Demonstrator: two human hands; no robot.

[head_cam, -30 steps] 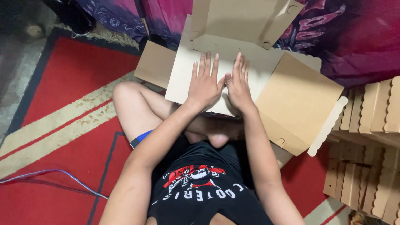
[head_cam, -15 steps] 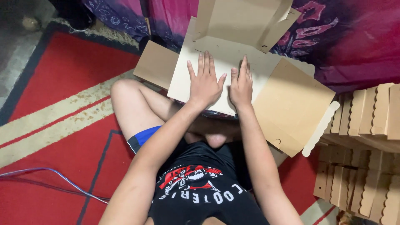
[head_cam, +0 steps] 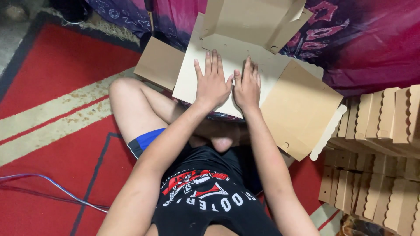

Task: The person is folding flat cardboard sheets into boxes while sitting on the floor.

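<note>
Cardboard under both palms: left hand and right hand spread flat, fingers open, side by side, gripping nothing, pressing on the pale inner panel of an unfolded box blank resting across the knees. Looks light and stiff yet easily creased; best held by the panel edges. Brown side flap to the right, stacked folded boxes beyond, red rug beneath.

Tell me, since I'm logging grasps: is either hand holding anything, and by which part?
Nothing is gripped. The left hand and right hand press flat, fingers spread, on the pale unfolded cardboard box blank's middle panel.
</note>
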